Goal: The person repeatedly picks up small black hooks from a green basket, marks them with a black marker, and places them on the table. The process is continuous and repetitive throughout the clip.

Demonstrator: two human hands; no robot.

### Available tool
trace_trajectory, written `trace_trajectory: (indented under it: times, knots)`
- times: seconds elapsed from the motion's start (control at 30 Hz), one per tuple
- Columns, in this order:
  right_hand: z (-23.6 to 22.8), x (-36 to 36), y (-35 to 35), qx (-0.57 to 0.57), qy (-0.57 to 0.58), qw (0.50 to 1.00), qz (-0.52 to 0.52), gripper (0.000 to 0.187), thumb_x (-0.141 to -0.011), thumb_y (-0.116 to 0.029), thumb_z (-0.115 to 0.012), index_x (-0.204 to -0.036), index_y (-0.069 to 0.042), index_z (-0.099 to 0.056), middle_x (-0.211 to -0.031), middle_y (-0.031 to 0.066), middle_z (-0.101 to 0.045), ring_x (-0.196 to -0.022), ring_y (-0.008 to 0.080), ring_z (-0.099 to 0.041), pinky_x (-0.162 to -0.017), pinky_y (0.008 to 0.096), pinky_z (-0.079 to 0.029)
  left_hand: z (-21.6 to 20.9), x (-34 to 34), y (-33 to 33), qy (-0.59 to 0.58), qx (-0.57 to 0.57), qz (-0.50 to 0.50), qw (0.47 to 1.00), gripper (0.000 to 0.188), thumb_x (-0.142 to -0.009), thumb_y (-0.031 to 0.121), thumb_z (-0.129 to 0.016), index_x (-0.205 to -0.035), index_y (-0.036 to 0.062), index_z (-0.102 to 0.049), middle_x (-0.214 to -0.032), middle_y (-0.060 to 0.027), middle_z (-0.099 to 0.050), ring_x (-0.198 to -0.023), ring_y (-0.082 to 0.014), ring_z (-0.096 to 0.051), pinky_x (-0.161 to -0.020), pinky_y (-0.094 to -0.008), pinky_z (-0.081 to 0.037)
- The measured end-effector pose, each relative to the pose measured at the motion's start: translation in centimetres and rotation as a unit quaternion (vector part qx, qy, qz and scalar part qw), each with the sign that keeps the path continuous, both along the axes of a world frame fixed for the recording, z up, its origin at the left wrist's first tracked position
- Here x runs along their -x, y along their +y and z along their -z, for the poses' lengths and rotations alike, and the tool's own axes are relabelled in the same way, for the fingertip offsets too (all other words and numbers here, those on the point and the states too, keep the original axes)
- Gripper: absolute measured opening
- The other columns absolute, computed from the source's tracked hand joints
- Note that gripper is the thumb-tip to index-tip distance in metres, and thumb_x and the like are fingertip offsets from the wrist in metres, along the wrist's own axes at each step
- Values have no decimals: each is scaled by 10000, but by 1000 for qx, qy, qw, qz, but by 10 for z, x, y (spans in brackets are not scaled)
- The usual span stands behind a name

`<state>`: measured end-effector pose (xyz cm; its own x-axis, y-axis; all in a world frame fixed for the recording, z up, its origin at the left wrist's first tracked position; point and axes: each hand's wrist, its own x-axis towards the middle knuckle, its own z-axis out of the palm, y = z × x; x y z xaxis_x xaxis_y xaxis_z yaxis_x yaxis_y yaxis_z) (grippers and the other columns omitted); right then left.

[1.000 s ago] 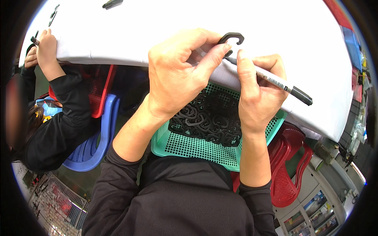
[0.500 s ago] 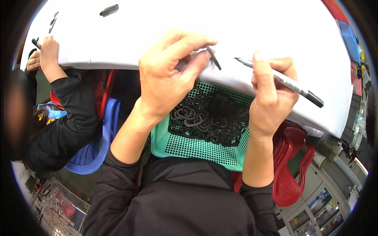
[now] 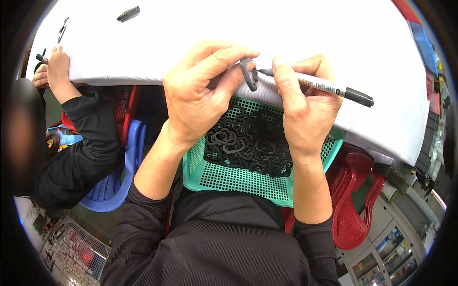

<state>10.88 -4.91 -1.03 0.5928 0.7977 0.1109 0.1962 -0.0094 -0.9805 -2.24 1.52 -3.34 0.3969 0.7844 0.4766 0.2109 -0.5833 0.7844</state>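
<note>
Left hand (image 3: 198, 97) fingers clamped on a black hook (image 3: 248, 74); right hand (image 3: 305, 107) fingers grip a marker (image 3: 317, 86), tip at the hook's 3 o'clock. Likely best: hook braced steady on the worktop (image 3: 286, 33), light tip pressure.

Both forearms rise from the lower edge, sleeves pushed back. The left hand (image 3: 198, 93) pinches with thumb and fingers; the right hand (image 3: 305, 102) is curled closed, close beside it.

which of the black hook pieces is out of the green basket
The black hook piece pinched in the left hand at the white table edge, with the marker tip against it. The others lie piled in the green basket.
</note>
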Motion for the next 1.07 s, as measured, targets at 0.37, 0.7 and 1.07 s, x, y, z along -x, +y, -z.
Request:
trace_trajectory:
  times: [0.37, 0.7, 1.07]
  knots:
    - [-3, 2, 1, 6, 12, 1000, 1, 164, -777, -28, -684, -704, -21, -538, -567, -27, -526, -499, 17, -447, -450, 183, -340, 0, 0, 2, 2, 3, 5, 1000, 242, -748, -90, -683, -960, 23, -706, -888, -53, -660, -752, -103, -625, -654, -216, -502]
    - [-7, -22, -7, -98, 136, 981, 102, 122, -851, -14, -615, -844, -30, -494, -729, 0, -479, -635, 54, -439, -568, 203, -353, -41, 20, -10, 141, 24, 303, 942, 358, -751, 19, -657, -1101, 85, -629, -965, -101, -609, -877, -262, -614, -739, -353, -519]
    - [9, -108, -36, -178, 56, 956, 227, 204, -886, -150, -618, -821, -62, -446, -645, -9, -428, -531, 42, -376, -475, 185, -292, -66, -30, 1, 179, -30, 301, 936, 344, -830, 12, -605, -1160, 109, -615, -1032, -60, -626, -921, -221, -603, -770, -318, -509]
